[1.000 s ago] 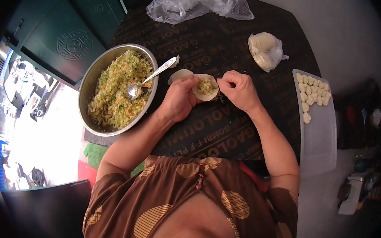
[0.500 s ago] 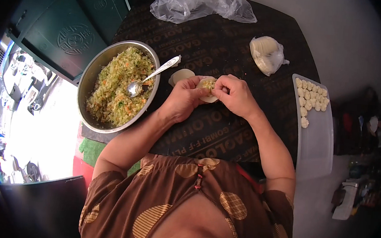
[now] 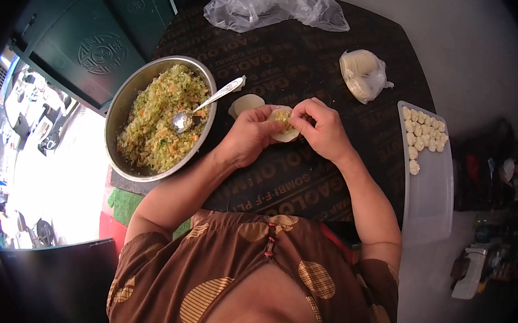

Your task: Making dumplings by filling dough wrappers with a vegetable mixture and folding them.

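A round, pale dumpling wrapper (image 3: 285, 136) with chopped filling on it lies in the fingers of my left hand (image 3: 246, 135), thumb over its near-left side. My right hand (image 3: 322, 129) pinches the wrapper's right edge between thumb and fingertips. The middle of the wrapper is uncovered and the filling shows. Just beyond my left hand, loose wrappers (image 3: 246, 104) lie on the table, partly hidden by that hand. To the left stands a wide metal bowl (image 3: 112, 128) of chopped vegetable filling (image 3: 163, 119), a metal spoon (image 3: 220, 94) resting in it with the handle over the rim.
A plastic bag of stacked wrappers (image 3: 362, 76) sits at the far right of the dark table (image 3: 257, 185). Crumpled clear plastic (image 3: 276, 8) lies along the far edge. On the right, a pale tray (image 3: 427, 197) carries several finished dumplings (image 3: 423, 130) at its far end.
My right fingers have shifted slightly up and away from the filling, so more of it shows. My left hand keeps its hold; everything else stays put.
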`<state>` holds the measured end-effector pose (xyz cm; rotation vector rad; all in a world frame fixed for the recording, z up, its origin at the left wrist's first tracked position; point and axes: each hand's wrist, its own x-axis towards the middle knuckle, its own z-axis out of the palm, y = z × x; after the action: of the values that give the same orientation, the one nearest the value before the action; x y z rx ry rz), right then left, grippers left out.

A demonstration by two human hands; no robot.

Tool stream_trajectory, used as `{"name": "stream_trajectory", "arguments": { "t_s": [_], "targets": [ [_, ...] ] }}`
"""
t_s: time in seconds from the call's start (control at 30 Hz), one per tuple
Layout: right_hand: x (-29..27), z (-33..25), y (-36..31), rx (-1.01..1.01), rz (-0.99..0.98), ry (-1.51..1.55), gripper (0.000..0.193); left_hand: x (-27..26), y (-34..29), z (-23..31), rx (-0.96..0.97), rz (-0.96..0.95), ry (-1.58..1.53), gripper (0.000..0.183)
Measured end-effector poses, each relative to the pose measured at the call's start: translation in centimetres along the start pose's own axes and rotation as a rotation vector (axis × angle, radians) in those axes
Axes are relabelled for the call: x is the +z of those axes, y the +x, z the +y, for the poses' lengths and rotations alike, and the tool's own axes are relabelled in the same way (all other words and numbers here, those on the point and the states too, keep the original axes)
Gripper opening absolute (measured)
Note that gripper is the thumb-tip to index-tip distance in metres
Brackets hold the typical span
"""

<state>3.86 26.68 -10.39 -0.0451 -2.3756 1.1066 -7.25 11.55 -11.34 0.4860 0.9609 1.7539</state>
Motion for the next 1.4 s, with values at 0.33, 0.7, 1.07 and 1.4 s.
{"name": "stream_trajectory", "arguments": {
  "t_s": [0.33,0.7,1.07,1.4],
  "targets": [
    [0.24,0.04,0.16,-0.078,0.052,-0.028,0.007,-0.14,0.03,0.11,0.004,-0.007,0.007,0.030],
    [0.34,0.01,0.32,-0.138,0.085,-0.084,0.008,0.00,-0.04,0.52,-0.015,-0.027,-0.089,0.033],
    [0.61,-0.55,0.41,-0.220,0.124,-0.104,0.010,-0.14,0.07,0.01,-0.015,-0.011,0.004,0.031],
    [-0.16,-0.59,0.58,-0.201,0.113,-0.077,0.009,-0.14,0.03,0.39,-0.019,-0.028,-0.074,0.036]
  ]
}}
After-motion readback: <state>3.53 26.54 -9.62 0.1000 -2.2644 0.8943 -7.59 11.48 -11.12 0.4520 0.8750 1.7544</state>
